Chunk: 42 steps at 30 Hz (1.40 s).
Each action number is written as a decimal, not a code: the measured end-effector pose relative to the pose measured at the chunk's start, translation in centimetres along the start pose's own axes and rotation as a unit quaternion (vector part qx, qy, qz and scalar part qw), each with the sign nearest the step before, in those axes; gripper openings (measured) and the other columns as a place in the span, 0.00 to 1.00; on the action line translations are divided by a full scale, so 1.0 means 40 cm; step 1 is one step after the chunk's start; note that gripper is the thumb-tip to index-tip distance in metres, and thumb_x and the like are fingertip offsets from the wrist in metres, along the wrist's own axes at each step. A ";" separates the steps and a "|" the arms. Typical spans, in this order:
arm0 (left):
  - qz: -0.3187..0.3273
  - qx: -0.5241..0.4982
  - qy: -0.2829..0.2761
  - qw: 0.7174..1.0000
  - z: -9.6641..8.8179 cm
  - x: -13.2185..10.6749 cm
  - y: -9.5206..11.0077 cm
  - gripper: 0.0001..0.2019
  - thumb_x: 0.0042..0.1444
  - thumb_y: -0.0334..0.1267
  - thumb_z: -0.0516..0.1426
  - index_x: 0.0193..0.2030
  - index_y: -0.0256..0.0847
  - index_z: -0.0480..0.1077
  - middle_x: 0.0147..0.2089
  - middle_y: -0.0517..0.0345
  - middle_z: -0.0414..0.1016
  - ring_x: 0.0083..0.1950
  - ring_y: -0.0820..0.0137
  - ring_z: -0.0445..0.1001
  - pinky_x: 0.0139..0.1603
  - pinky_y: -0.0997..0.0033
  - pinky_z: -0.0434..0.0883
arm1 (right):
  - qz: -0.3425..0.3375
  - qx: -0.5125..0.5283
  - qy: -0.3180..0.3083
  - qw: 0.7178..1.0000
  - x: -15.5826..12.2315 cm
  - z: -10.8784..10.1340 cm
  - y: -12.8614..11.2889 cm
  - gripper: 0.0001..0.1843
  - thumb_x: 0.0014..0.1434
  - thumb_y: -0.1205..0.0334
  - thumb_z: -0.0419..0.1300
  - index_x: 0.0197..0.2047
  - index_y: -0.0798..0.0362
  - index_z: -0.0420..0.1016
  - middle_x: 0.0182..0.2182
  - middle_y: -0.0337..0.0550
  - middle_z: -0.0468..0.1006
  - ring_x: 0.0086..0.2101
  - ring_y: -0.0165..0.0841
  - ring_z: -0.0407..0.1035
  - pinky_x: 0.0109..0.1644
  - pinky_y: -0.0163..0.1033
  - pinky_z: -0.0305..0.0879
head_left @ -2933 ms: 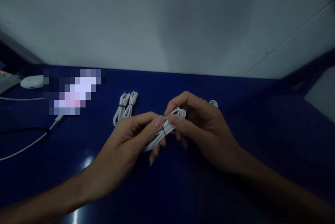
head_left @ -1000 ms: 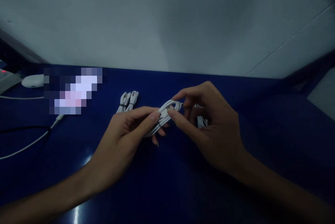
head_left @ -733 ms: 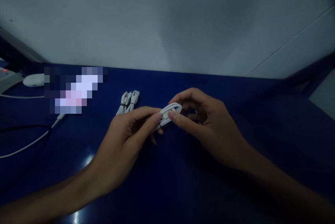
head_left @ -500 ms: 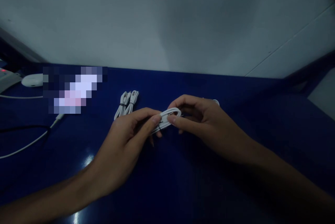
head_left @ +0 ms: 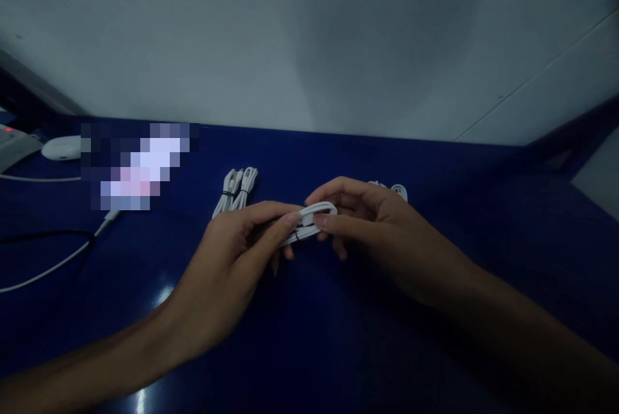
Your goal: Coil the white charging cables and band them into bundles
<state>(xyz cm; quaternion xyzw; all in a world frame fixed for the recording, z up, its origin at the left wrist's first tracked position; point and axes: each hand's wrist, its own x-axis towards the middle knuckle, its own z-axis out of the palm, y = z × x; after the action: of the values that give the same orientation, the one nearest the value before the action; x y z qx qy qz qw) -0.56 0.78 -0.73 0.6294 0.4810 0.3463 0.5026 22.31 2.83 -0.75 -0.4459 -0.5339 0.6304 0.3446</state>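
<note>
A coiled white cable (head_left: 309,231), bound with a thin black tie, is held above the blue table between both hands. My left hand (head_left: 246,240) pinches its left part between thumb and fingers. At the looped right end, my right hand (head_left: 372,214) has its thumb on the coil near a white plug, with the index finger behind. Two more tied cable bundles (head_left: 236,189) lie side by side beyond my left hand. Other white coils (head_left: 399,192) show partly behind my right hand, which hides the rest of them.
At the left lies a blurred-out bright object (head_left: 149,166) with a white cord (head_left: 58,280) running from it. Near it sit a white rounded device (head_left: 62,147) and a pale box with a red light (head_left: 12,143). A grey wall (head_left: 300,46) rises behind the blue table (head_left: 309,336).
The right fingers have shifted slightly on the coil, and its loop looks a bit more spread. More of the coils behind my right hand now shows. The left hand has barely moved.
</note>
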 end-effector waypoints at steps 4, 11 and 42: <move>-0.001 0.017 0.011 1.000 0.002 0.002 -0.002 0.13 0.79 0.47 0.63 0.54 0.48 0.89 0.33 0.64 0.84 0.33 0.73 0.78 0.34 0.74 0.71 | 0.049 -0.022 0.022 0.998 -0.001 0.000 -0.002 0.08 0.67 0.57 0.78 0.43 0.50 0.88 0.37 0.40 0.84 0.34 0.31 0.75 0.39 0.36 0.74; 0.002 0.009 0.001 1.000 0.003 0.008 -0.008 0.12 0.80 0.45 0.62 0.54 0.47 0.89 0.35 0.65 0.85 0.34 0.73 0.80 0.37 0.74 0.73 | 0.085 0.115 -0.004 0.990 0.001 0.010 -0.006 0.07 0.64 0.63 0.79 0.43 0.48 0.86 0.33 0.36 0.83 0.35 0.29 0.74 0.38 0.32 0.73; -0.040 -0.117 -0.026 0.992 0.000 0.023 -0.001 0.09 0.76 0.40 0.67 0.46 0.46 0.92 0.33 0.60 0.87 0.37 0.72 0.83 0.41 0.80 0.78 | -0.025 0.097 0.116 0.988 -0.027 0.055 0.017 0.17 0.67 0.65 0.77 0.56 0.45 0.81 0.47 0.38 0.86 0.45 0.34 0.82 0.54 0.42 0.81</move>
<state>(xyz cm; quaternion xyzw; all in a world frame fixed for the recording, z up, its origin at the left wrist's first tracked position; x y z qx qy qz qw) -0.31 1.68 -0.82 0.5553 0.4492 0.3630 0.5984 20.69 0.93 -1.15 -0.4670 -0.4379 0.6140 0.4617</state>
